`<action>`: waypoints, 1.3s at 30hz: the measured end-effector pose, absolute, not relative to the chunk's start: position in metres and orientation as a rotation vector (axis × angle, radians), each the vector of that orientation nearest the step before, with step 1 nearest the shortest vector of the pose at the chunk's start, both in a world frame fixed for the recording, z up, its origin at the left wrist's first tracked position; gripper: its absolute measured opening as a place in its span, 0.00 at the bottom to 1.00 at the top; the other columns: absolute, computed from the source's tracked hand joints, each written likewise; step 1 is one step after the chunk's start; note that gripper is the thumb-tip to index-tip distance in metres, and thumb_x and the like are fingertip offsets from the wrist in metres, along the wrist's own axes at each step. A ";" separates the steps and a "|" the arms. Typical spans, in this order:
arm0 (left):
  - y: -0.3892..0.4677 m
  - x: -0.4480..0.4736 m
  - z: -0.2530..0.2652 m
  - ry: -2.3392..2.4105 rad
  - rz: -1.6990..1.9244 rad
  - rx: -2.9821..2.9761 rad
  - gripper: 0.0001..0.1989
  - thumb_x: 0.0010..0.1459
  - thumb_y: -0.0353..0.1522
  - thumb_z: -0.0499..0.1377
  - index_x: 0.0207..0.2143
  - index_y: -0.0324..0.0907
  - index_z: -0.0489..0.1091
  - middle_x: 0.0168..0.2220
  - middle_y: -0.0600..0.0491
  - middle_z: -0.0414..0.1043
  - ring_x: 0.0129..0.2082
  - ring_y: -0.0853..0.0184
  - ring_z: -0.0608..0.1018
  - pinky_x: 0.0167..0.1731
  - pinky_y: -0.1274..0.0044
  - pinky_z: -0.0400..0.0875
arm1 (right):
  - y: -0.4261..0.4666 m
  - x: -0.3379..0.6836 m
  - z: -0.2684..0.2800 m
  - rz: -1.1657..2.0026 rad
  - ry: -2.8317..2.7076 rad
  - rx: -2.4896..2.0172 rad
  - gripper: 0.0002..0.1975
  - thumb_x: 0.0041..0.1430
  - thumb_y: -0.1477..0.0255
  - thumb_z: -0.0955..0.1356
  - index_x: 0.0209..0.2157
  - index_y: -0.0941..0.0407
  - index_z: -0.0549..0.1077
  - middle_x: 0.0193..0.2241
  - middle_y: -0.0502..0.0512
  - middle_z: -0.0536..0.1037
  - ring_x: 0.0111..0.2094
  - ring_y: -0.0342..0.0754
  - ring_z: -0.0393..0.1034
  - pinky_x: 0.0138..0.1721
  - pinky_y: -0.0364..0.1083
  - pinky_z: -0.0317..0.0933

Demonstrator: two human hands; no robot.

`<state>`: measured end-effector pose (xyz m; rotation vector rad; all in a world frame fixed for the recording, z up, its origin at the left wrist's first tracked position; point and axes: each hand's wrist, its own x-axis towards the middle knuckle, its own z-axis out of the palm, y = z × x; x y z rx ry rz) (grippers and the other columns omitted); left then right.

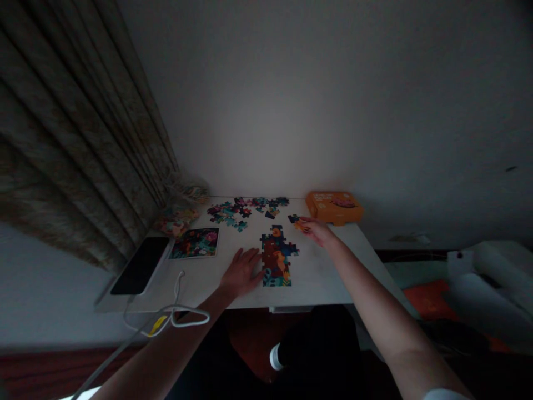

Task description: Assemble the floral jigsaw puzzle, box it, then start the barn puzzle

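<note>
A partly joined jigsaw puzzle (276,257) in dark red, blue and orange lies on the white table (325,272). My left hand (242,272) rests flat on the table, fingers spread, touching the puzzle's left edge. My right hand (315,229) reaches to the right of the puzzle and pinches a small puzzle piece (296,221) just above the table. Several loose pieces (241,210) are scattered along the far side near the wall.
An orange box (333,206) stands at the far right by the wall. A printed picture card (195,243), a dark tablet (140,265) and a white cable (177,311) lie at the left. Curtains (79,150) hang on the left; bags of pieces (181,214) sit below them.
</note>
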<state>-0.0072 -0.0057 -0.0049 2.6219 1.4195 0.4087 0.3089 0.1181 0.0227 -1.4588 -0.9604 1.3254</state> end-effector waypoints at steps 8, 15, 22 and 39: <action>-0.007 -0.007 -0.002 1.437 0.381 2.654 0.25 0.69 0.44 0.53 0.62 0.42 0.68 0.64 0.44 0.68 0.66 0.57 0.69 0.70 0.58 0.55 | 0.090 0.304 0.013 1.002 -1.196 -1.496 0.03 0.46 0.73 0.73 0.25 0.55 0.76 0.30 0.55 0.83 0.37 0.54 0.79 0.44 0.52 0.71; -0.006 -0.007 -0.002 1.431 0.389 2.612 0.24 0.68 0.42 0.54 0.62 0.42 0.68 0.65 0.43 0.68 0.66 0.57 0.68 0.70 0.57 0.54 | 0.081 0.288 -0.007 0.575 -1.791 -1.417 0.08 0.57 0.77 0.70 0.32 0.51 0.82 0.42 0.56 0.85 0.48 0.55 0.79 0.54 0.55 0.69; -0.006 -0.007 -0.003 1.438 0.396 2.605 0.24 0.68 0.43 0.54 0.62 0.43 0.68 0.64 0.44 0.68 0.66 0.57 0.69 0.70 0.57 0.54 | 0.069 0.287 -0.015 0.384 -2.044 -1.409 0.14 0.62 0.77 0.68 0.44 0.52 0.83 0.50 0.59 0.82 0.54 0.54 0.75 0.59 0.55 0.67; -0.006 -0.006 -0.005 1.428 0.449 2.624 0.25 0.68 0.42 0.54 0.63 0.43 0.67 0.64 0.44 0.69 0.65 0.56 0.69 0.69 0.56 0.56 | 0.036 0.260 -0.004 0.139 -2.076 -1.590 0.16 0.68 0.68 0.66 0.53 0.53 0.79 0.58 0.63 0.76 0.59 0.59 0.69 0.61 0.62 0.60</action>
